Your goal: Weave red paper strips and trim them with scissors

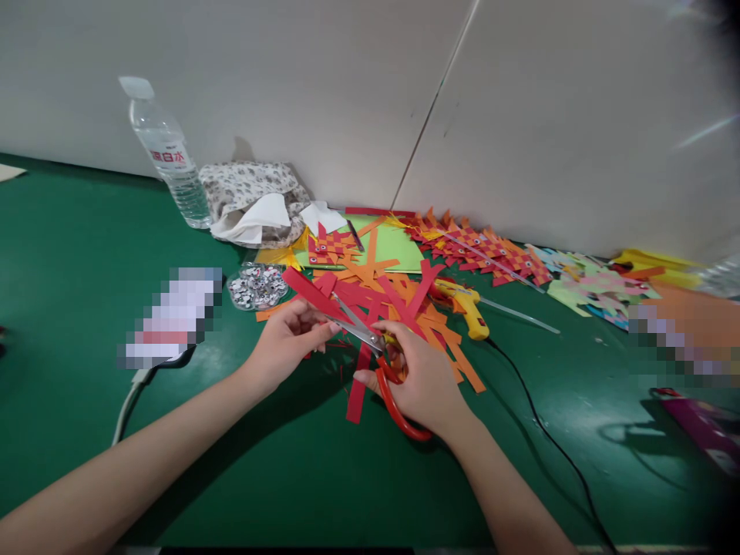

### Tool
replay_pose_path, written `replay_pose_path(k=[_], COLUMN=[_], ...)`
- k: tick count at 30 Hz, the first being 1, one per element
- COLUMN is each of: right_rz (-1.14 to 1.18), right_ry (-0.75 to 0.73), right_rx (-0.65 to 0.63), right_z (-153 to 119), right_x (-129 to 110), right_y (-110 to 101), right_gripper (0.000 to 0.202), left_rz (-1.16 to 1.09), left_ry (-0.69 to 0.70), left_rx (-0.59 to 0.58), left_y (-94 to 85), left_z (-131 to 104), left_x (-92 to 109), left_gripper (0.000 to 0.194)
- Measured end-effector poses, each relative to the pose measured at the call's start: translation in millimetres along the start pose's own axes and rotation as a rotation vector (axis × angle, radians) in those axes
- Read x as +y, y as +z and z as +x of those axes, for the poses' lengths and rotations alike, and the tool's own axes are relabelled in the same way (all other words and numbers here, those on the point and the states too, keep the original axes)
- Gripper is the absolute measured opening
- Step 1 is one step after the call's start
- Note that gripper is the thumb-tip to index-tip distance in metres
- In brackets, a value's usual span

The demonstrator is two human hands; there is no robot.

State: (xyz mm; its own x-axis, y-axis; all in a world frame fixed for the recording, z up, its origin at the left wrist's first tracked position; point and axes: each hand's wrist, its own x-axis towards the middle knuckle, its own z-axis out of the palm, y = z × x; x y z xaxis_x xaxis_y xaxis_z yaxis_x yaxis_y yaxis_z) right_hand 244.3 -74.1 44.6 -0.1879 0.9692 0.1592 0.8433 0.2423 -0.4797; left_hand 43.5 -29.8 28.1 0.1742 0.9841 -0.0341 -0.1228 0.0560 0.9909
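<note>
My right hand [425, 378] grips a pair of scissors [398, 408] with red handles, its blades parted and pointing up and to the left. Between my left thumb and fingers is a red paper strip [306, 289], which lies at the blades. My left hand [292, 339] is closed on that strip, just left of the blade tips. Under and behind both hands spreads a heap of red and orange paper strips [431, 316]. One red strip [357, 397] sticks out toward me below the scissors.
A yellow glue gun [471, 308] with a black cord lies right of the heap. Googly eyes [257, 287], a phone [173, 316] and a water bottle [170, 158] are on the left. Woven paper fish [486, 250] line the wall beside light green paper [405, 250].
</note>
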Motion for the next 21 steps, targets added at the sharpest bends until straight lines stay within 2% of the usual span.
replay_pose_path(k=[21], right_rz=[0.007], right_ry=[0.012], right_rx=[-0.013], right_z=[-0.7], right_x=[-0.2], right_y=[-0.9], right_gripper=[0.049], left_rz=[0.002], left_ry=[-0.011], left_rx=[0.012], left_y=[0.9], left_z=[0.0], left_x=[0.7], left_gripper=[0.025])
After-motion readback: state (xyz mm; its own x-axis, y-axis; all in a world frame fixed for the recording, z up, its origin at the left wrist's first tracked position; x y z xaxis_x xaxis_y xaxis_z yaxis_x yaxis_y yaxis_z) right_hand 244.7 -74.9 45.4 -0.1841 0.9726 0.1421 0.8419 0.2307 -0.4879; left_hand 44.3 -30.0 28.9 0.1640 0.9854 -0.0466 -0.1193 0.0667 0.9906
